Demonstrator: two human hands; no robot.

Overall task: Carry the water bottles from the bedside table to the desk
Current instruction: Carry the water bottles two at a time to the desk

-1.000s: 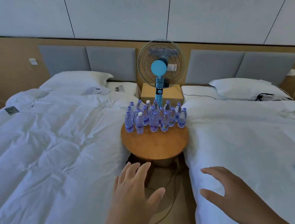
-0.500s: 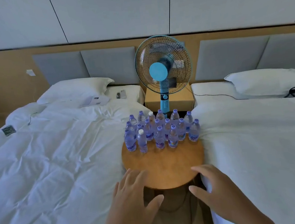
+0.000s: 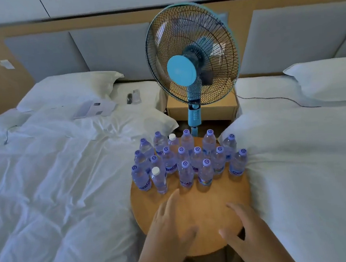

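bottles: upright bunch (image 3: 188,160) on surface's (image 3: 195,204) far edge
left hand (image 3: 168,231): empty, fingers spread, nearer the front row
right hand (image 3: 247,226): empty too, further back

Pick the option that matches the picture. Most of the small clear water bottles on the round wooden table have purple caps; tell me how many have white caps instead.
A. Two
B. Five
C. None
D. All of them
A. Two white caps show among the small clear water bottles on the round wooden table: one on the front bottle at the left, one in the back row; the other caps are purple.
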